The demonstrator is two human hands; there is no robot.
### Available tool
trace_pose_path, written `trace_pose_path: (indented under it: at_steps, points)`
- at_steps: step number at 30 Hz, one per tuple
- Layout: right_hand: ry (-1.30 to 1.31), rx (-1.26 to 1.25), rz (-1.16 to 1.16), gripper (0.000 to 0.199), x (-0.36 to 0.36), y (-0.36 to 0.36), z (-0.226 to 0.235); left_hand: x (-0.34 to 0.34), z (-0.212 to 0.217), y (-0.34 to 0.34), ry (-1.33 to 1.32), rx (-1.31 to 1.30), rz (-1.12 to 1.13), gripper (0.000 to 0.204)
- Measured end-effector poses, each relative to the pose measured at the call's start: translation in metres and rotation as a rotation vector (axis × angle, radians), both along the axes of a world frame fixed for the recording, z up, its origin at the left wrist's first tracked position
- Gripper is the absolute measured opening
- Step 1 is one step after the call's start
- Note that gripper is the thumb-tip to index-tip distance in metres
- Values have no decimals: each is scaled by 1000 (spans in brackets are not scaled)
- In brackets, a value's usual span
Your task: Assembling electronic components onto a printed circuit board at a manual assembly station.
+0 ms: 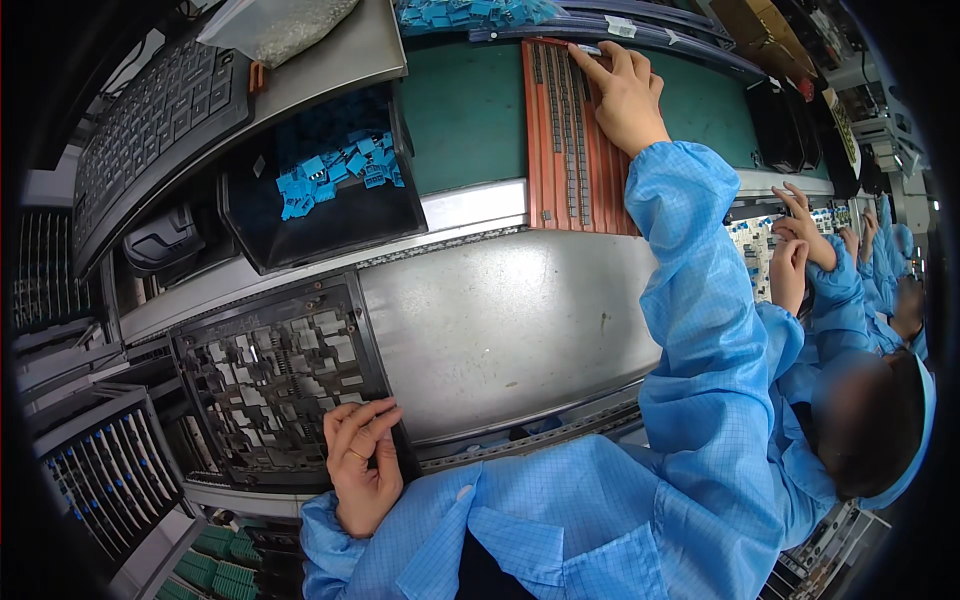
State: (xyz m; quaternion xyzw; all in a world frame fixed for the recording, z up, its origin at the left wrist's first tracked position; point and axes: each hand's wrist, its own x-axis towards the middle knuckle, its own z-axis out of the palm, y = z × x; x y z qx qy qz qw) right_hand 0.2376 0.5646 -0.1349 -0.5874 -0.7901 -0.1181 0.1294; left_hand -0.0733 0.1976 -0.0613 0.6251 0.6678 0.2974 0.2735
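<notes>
My right hand (pixel 630 98) reaches to the far end of an orange-red slotted tray (pixel 545 130). Its index finger is stretched over rows of small dark components (pixel 570 130), and the other fingers rest near the tray's far edge. I see nothing gripped in it. At the lower left, my left hand (pixel 362 465), with a ring on one finger, hovers by the near right corner of a black fixture frame (pixel 372 345). Its fingers are bent together toward the thumb; whatever lies between them is hidden. Metal blocks and cutouts fill the fixture (pixel 280 390).
A black bin (pixel 330 235) of blue components stands beyond the fixture, near a keyboard (pixel 160 120). Bagged blue parts (pixel 470 12) and long dark tubes (pixel 610 28) lie at the back. A rack of boards (pixel 105 480) is at left. Co-workers (pixel 860 420) sit close at right.
</notes>
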Motion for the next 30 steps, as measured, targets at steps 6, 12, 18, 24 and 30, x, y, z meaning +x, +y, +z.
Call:
trace_pose_path:
  at_steps: [6,12,18,24,30]
  points:
    - [-8,8,10,74,3,0,-1,1,1,1,-17,-13,19,23]
    - [13,34,25,69,10,4,1,4,0,6,-23,-6,12,23]
    - [190,207,111,47,8,12,19,4,11,-4,68,52,71,27]
    - [524,-556,736,26,-61,-135,155,-39,18,-21,200,183,289,39]
    - [560,-627,1685,22,-165,-294,231,-80,28,-88,351,267,555,44]
